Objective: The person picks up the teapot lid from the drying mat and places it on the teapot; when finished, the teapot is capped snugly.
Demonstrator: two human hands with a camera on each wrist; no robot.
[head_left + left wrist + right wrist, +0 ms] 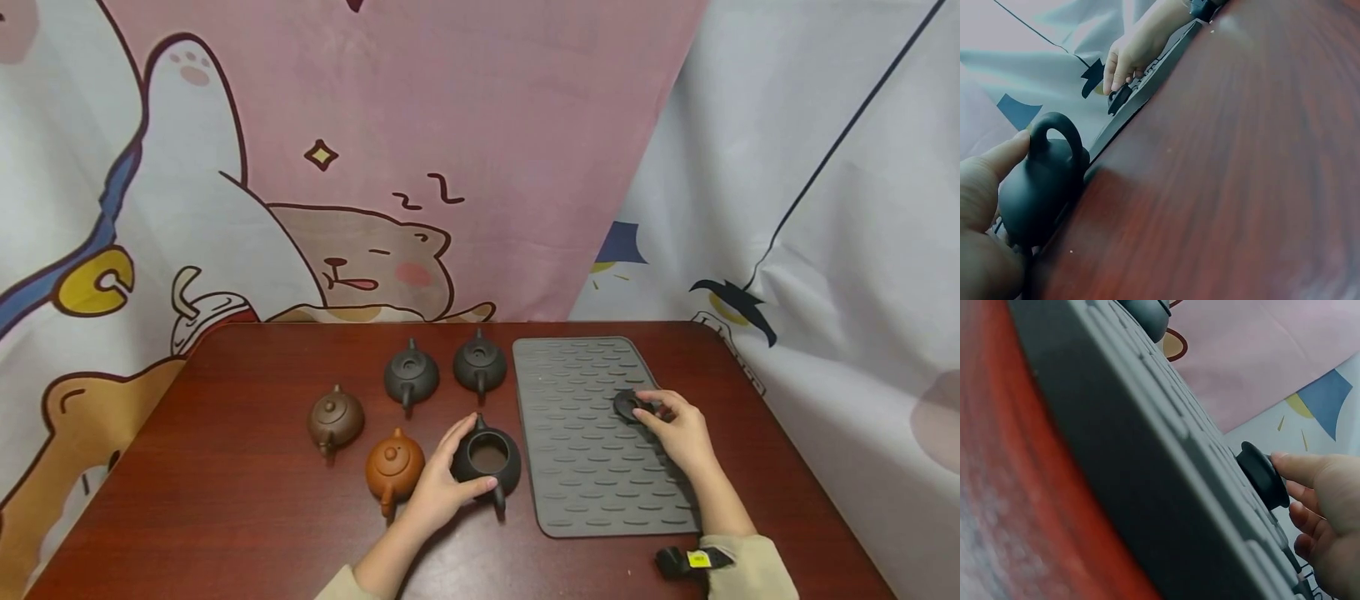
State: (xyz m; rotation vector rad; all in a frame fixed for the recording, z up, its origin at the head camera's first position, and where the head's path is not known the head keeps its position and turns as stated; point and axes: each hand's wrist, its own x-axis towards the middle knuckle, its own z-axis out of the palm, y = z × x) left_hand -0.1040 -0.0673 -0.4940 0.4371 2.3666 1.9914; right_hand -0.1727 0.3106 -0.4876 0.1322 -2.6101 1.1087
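Black teapot (487,457), lidless and with its mouth open upward, sits on the dark red table (225,500) just left of the grey ribbed mat (592,483). The left hand (438,487) cups it from the near-left, fingers curled round its body and thumb by the rim, which looks like a steadying grip while the lid is away. From the left wrist view, the thumb (1004,156) lies against the pot beside its loop handle. Just left of that hand stands an orange-brown teapot (393,467) with its lid on.

Farther right, the right hand (678,429) pinches the black lid (628,405) between thumb and fingertips, the lid resting on or just above the mat; the right wrist view shows it tilted on edge.

Beyond, a brown teapot (335,417) and two dark grey teapots (411,375) and (480,364) stand in a loose group before a cartoon-printed backdrop (360,167).
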